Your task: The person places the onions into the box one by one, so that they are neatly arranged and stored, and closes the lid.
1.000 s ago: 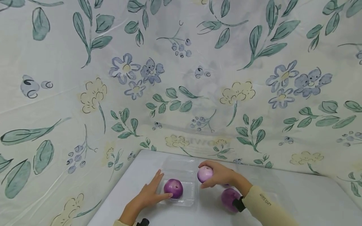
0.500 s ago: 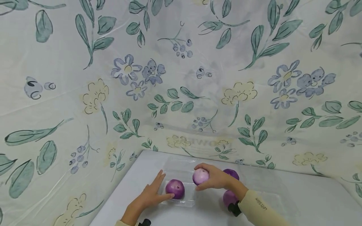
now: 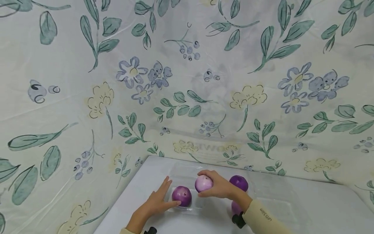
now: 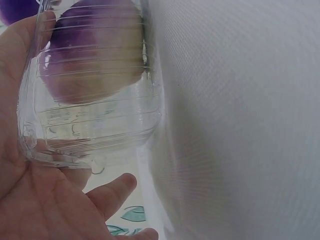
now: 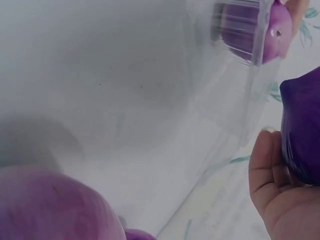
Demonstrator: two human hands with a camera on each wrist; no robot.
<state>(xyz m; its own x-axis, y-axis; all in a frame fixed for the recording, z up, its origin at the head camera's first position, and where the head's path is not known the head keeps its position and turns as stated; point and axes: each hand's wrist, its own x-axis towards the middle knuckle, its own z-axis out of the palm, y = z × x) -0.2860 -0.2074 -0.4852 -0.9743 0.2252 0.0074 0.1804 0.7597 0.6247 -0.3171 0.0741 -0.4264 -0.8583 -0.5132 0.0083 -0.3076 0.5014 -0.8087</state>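
A clear plastic container stands on the table with a red onion inside. My left hand lies along the container's left side, fingers spread and thumb over the front rim beside that onion. In the left wrist view the palm touches the clear wall, with the onion showing through it. My right hand grips a second red onion between thumb and fingers, raised at the container's right edge. The right wrist view shows this onion dark purple against the curled fingers.
Two more red onions stand right of the container, one farther back and one nearer, partly behind the right wrist. Another clear plastic container lies at the right. A floral sheet hangs behind the white table.
My right hand has carried the held onion leftward toward the container, and the back onion has come into view behind it. The left hand keeps its place on the container.
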